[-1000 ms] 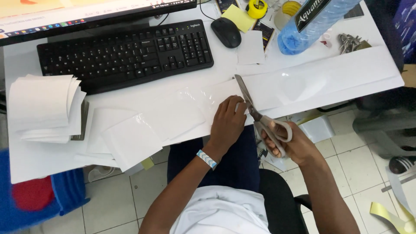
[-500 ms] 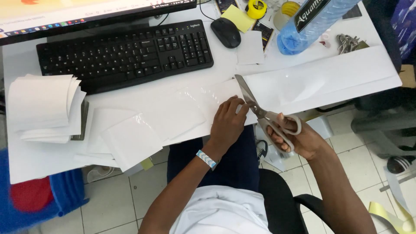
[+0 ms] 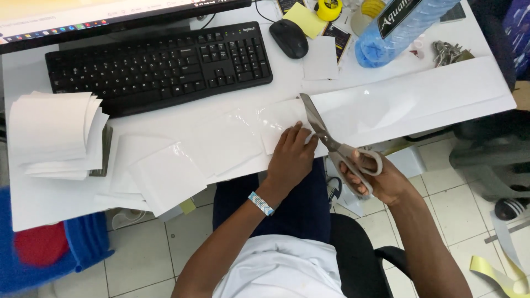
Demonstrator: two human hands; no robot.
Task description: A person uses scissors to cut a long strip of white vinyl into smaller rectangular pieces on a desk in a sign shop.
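My right hand (image 3: 381, 179) grips a pair of grey-handled scissors (image 3: 331, 140) whose shut blades point up and left over a long glossy white sheet (image 3: 419, 102) at the desk's front edge. My left hand (image 3: 291, 160) lies flat on the sheet just left of the blades, pressing it down near the cut. A beaded band sits on my left wrist. Cut white squares (image 3: 165, 174) lie to the left of that hand.
A black keyboard (image 3: 160, 66) and mouse (image 3: 288, 37) sit behind the sheet, with a monitor at the top edge. A stack of white sheets (image 3: 52, 135) rests at the left. A blue water bottle (image 3: 397, 27), keys, sticky notes and a tape measure fill the back right.
The scissors have slid slightly toward the desk along the cut and their blades have come together. My left hand has stayed pressing the sheet.
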